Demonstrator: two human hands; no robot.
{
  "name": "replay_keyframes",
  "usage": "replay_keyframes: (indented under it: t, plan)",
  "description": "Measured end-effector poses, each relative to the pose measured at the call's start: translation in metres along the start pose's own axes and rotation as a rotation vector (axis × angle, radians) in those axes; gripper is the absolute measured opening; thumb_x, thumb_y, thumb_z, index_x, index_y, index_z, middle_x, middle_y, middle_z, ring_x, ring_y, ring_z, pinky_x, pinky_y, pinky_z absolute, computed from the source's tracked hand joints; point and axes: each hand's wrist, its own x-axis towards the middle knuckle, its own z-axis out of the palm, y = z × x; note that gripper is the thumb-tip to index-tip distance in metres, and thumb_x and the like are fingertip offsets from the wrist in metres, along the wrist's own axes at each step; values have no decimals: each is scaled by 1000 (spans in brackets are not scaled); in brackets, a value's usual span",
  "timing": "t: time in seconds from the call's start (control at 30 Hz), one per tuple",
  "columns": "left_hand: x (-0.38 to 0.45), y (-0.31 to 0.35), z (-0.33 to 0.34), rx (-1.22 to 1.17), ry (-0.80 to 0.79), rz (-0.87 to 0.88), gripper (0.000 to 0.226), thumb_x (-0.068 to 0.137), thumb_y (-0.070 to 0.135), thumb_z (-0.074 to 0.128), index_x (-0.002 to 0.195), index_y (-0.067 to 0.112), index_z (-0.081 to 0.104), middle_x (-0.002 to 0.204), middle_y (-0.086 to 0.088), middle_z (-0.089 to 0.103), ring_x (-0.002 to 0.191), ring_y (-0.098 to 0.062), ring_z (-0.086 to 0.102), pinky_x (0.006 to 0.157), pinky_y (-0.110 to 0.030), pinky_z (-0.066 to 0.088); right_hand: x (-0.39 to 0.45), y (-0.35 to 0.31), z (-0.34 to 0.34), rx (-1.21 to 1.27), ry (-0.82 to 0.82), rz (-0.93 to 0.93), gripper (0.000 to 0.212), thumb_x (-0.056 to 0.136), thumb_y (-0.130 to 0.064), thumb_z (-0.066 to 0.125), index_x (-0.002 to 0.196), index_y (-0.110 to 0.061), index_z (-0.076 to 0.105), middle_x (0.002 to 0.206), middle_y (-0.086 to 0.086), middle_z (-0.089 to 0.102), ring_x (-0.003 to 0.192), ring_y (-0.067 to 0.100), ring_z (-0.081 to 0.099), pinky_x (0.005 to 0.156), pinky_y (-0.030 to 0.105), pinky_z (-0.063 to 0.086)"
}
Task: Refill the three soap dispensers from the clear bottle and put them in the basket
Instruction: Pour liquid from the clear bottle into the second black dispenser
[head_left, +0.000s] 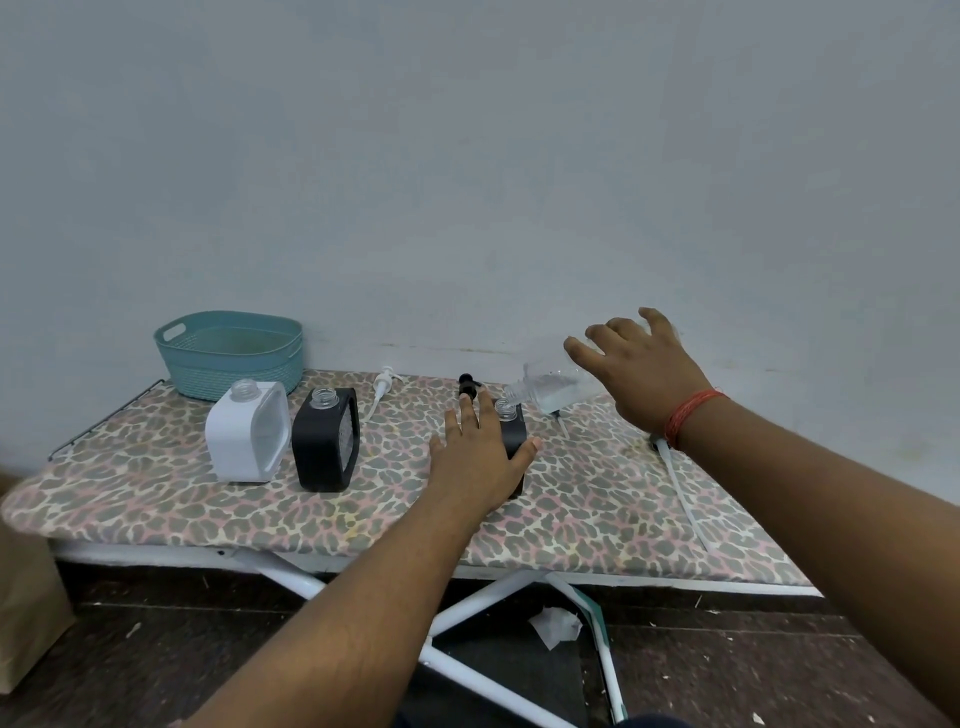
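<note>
My right hand (641, 371) grips the clear bottle (553, 387), tipped with its mouth down over the open neck of a black dispenser (511, 423). My left hand (478, 460) holds that dispenser from the near side, thumb on its right face. A second black dispenser (324, 441) and a white dispenser (249, 434) stand uncapped to the left. The teal basket (231, 353) sits at the back left, with nothing visible inside.
A white pump (382, 389) and a black pump (467, 387) lie at the back of the leopard-print board (597, 499). A third pump with a long white tube (680, 493) lies under my right wrist. The wall stands right behind the board.
</note>
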Motion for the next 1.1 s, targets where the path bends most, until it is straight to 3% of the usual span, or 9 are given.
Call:
replay_keyframes:
  t: [0.3, 0.53, 0.67, 0.8, 0.93, 1.1]
  plan:
    - [0, -2, -4, -47, -24, 3, 98, 92, 79, 26, 158, 21, -16, 168, -6, -16, 154, -34, -13, 120, -64, 3, -29, -25, 27, 231, -91, 200, 76, 81, -5, 59, 148, -22, 26, 142, 4, 47, 127, 28, 49, 108, 55, 36]
    - [-7, 9, -16, -150, 121, 111, 88, 96, 72, 23, 160, 21, -10, 168, -3, -16, 153, -27, -19, 124, -54, -4, -47, -55, 41, 681, -146, 426, 76, 88, -26, 68, 149, -23, 24, 143, 5, 45, 124, 30, 51, 99, 47, 45]
    - [-15, 24, -26, -90, 248, 323, 82, 101, 64, 25, 161, 19, -6, 168, -3, -14, 153, -19, -19, 125, -46, -5, -52, -67, 47, 1097, 20, 612, 69, 80, -20, 76, 138, -23, 38, 129, 2, 54, 115, 23, 56, 93, 42, 51]
    - [-18, 37, -16, 70, 242, 538, 80, 102, 61, 29, 161, 17, -3, 168, -4, -12, 153, -17, -17, 125, -40, -7, -59, -73, 50, 1349, 158, 768, 63, 78, -19, 77, 131, -20, 44, 120, 0, 55, 108, 18, 57, 89, 37, 51]
    - [-17, 53, 6, 75, 146, 579, 80, 102, 62, 29, 161, 20, -4, 168, -3, -13, 153, -16, -16, 125, -38, -5, -66, -74, 59, 1471, 225, 892, 68, 79, -15, 80, 135, -16, 42, 125, -2, 51, 111, 15, 53, 89, 30, 47]
    - [-13, 68, 32, -49, 7, 513, 80, 101, 65, 23, 160, 24, -12, 167, 2, -17, 153, -14, -17, 126, -40, 0, -76, -76, 75, 1519, 298, 988, 76, 78, -17, 82, 139, -19, 38, 134, -1, 48, 118, 13, 50, 99, 35, 50]
